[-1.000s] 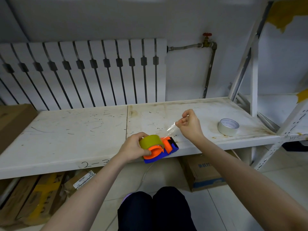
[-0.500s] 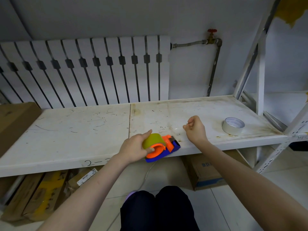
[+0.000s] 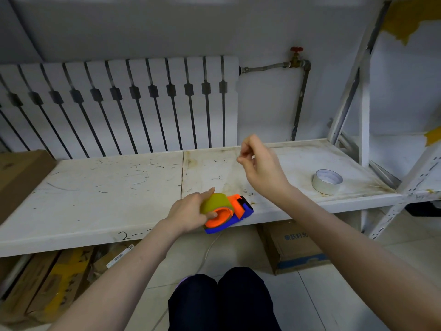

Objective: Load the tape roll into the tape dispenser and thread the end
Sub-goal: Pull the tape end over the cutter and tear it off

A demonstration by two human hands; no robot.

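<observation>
An orange and blue tape dispenser (image 3: 241,211) lies at the front edge of the white shelf (image 3: 107,192). An olive-yellow tape roll (image 3: 214,201) sits on its orange hub. My left hand (image 3: 188,215) grips the roll and hub from the left, thumb on top. My right hand (image 3: 262,170) is raised above the shelf, up and to the right of the dispenser, with thumb and forefinger pinched. A faint clear strip of tape seems to stretch from the pinch down towards the dispenser; it is barely visible.
A silver tape roll (image 3: 327,181) lies flat on the shelf at the right. A white upright post (image 3: 364,103) stands behind it. A radiator (image 3: 119,103) lines the back wall. Cardboard boxes (image 3: 296,247) sit on the floor under the shelf, and another box (image 3: 21,173) at the left.
My right hand dropped to the shelf beside the dispenser, then rose up and away from it, still pinched. My left hand stayed on the roll, thumb shifting onto its top.
</observation>
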